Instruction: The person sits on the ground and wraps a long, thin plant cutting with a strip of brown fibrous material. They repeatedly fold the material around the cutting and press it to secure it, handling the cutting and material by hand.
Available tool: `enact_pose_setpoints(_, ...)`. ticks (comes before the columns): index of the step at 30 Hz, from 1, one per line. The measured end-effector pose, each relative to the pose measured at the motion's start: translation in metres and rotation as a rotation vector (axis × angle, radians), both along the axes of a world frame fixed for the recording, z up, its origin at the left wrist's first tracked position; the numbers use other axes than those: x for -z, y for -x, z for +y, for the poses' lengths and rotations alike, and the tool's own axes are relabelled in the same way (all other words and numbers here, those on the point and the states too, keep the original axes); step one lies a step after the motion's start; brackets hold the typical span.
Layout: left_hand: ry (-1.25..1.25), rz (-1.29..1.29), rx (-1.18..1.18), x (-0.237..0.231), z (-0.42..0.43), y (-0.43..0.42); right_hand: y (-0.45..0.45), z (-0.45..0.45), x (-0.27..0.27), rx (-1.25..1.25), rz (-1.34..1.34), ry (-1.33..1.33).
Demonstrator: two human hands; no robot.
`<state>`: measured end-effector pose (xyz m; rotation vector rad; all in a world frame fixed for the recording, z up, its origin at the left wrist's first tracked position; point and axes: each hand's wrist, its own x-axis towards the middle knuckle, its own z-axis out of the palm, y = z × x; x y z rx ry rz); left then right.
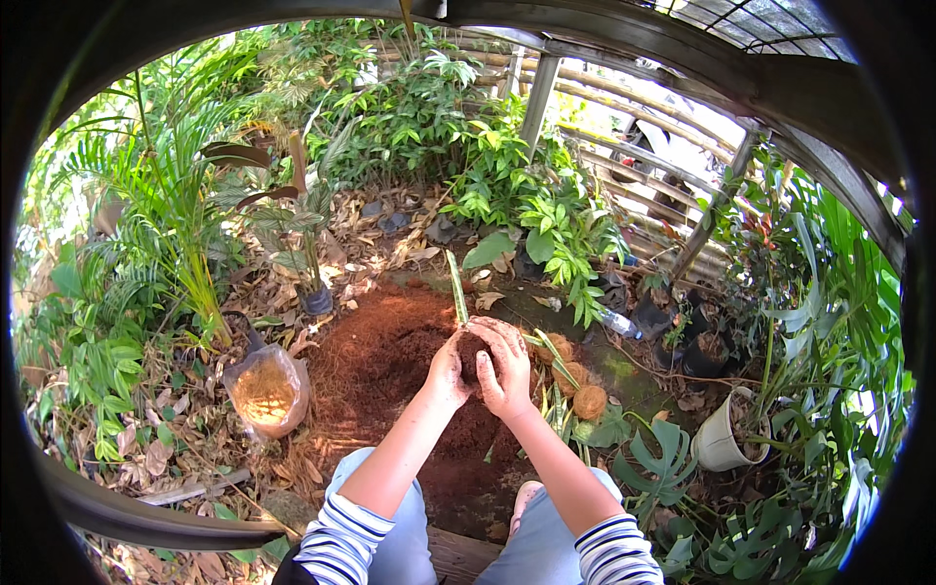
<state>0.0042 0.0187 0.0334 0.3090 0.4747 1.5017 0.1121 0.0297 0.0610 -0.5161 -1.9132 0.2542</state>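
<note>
My left hand [446, 374] and my right hand [506, 365] cup a dark ball of soil [470, 352] between them. Soil is smeared over the fingers. A variegated snake plant leaf [457, 289] stands up from the ball, its lower end hidden by my hands. Below and beyond them spreads a heap of reddish-brown soil or coir [373, 344]. To the right of my right hand, several brown fibre-wrapped balls [589, 402] sit on the ground. Other snake plant leaves [559, 358] lie against or stick out of them; I cannot tell which.
At left stands a clear plastic bag [267, 398] of light brown fibre. A white pot [720, 439] tilts at right near monstera leaves [662, 461]. A plastic bottle [620, 323] lies beyond the balls. Potted plants and a bamboo fence [643, 175] bound the far side.
</note>
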Motion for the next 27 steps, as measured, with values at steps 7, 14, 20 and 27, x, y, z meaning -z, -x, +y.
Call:
enact_pose_setpoints(7, 0.026, 0.182, -0.05, -0.004, -0.002, -0.004, 0.003, -0.003, 0.0, 0.029, -0.09, -0.058)
enact_pose_setpoints(14, 0.118, 0.309, -0.086, -0.019, -0.009, -0.008, 0.0, -0.001, 0.003, 0.0, -0.018, -0.041)
enact_pose_setpoints(20, 0.118, 0.363, -0.131, -0.016, -0.007, -0.006, -0.003, 0.001, -0.003, 0.062, -0.097, 0.01)
enact_pose_setpoints(27, 0.011, 0.291, -0.144, -0.011, -0.005, -0.007, -0.005, 0.003, -0.006, 0.035, -0.079, 0.053)
